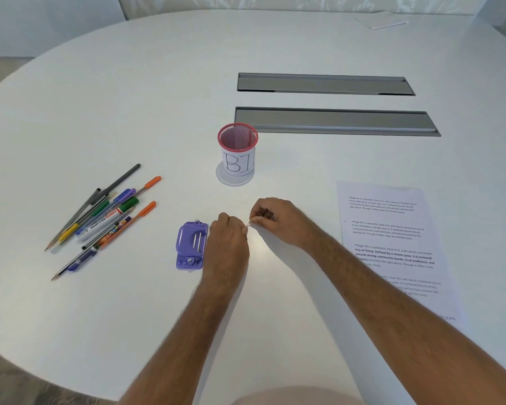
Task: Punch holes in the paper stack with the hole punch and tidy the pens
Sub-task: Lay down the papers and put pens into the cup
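Observation:
A purple hole punch (pixel 189 245) lies on the white table (pixel 129 97), just left of my left hand (pixel 230 238). My left hand and my right hand (pixel 278 219) meet above the table, fingers curled, pinching a tiny pale scrap (pixel 248 224) between them. A printed paper stack (pixel 392 241) lies to the right, partly under my right forearm. Several pens, pencils and markers (pixel 103 217) lie in a loose heap at the left. A red mesh pen cup (pixel 237 147) with a white label stands upright behind my hands.
Two grey recessed cable trays (pixel 333 119) run across the table's far right half. A white sheet or folder (pixel 383 21) lies at the far edge. The table's curved front edge is close to my body.

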`<state>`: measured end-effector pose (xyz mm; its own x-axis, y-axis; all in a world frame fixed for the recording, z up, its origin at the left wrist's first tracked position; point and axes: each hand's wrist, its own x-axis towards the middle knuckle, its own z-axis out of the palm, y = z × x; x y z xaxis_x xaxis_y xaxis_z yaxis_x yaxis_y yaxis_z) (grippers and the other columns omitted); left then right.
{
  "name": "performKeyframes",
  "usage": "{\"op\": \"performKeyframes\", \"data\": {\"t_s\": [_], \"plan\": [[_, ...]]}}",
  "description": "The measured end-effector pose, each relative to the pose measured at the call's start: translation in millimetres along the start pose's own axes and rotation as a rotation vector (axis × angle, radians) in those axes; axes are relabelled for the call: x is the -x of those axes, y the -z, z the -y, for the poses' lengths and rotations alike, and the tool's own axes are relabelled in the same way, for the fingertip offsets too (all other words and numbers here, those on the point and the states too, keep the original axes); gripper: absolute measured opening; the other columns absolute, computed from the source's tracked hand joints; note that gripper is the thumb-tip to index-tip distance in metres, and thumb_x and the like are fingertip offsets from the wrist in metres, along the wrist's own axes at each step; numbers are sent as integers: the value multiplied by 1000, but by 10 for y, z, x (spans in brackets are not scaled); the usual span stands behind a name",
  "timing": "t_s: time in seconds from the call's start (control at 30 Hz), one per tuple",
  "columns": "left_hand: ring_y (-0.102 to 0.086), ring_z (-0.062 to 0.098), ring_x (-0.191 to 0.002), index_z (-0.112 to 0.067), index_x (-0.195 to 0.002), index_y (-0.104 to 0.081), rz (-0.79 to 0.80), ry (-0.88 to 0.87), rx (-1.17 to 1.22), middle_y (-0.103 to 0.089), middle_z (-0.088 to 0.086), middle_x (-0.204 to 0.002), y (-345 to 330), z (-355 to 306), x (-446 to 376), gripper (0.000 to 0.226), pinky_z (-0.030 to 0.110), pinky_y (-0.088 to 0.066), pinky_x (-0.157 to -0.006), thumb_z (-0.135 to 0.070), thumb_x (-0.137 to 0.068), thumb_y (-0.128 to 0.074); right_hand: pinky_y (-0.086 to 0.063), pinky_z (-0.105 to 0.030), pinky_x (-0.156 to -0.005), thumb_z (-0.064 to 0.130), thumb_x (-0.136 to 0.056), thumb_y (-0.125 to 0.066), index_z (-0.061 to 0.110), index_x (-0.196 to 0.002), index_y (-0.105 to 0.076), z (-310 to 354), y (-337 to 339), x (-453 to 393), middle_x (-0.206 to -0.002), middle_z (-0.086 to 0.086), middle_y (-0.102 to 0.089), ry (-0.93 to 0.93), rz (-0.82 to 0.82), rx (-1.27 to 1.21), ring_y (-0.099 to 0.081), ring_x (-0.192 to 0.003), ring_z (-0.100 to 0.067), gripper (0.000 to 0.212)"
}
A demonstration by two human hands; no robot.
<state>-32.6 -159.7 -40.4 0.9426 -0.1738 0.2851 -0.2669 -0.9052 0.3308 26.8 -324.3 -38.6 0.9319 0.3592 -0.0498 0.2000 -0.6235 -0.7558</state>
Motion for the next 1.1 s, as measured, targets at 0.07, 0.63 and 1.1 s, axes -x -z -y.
{"op": "performKeyframes", "data": {"t_s": [0.07, 0.63, 1.1], "plan": [[-62, 39, -66, 4, -70, -63, 22, -38, -37, -63, 19, -67, 16, 15, 29, 25, 46, -53, -52, 27, -79, -59, -51, -25, -77, 14, -98, -69, 13, -94, -73, 2, -9, -4, -93, -2, -73, 4, 0, 17, -67, -87, -19, 5], [-60, 30, -81, -13, -85, -54, -32, 349, 444, -58, 11, -98, -5, 25, 43, 24, 50, -52, -74, 8, -98, -52, -51, -32, -79, 26, -98, -69, 15, -98, -72, 163, -55, 3, -100, 0, -70, 35, 37, 235, -63, -90, -17, 11], [-67, 14, -77, -19, -100, -61, 114, 506, 655, -70, -2, -93, 217, 206, -203, 7, 15, -47, -57, -21, -104, -55, -48, -18, -64, 10, -88, -73, 15, -83, -69, 91, 54, -15, -75, -1, -75, -65, -198, -238, -67, -65, -7, 9]]}}
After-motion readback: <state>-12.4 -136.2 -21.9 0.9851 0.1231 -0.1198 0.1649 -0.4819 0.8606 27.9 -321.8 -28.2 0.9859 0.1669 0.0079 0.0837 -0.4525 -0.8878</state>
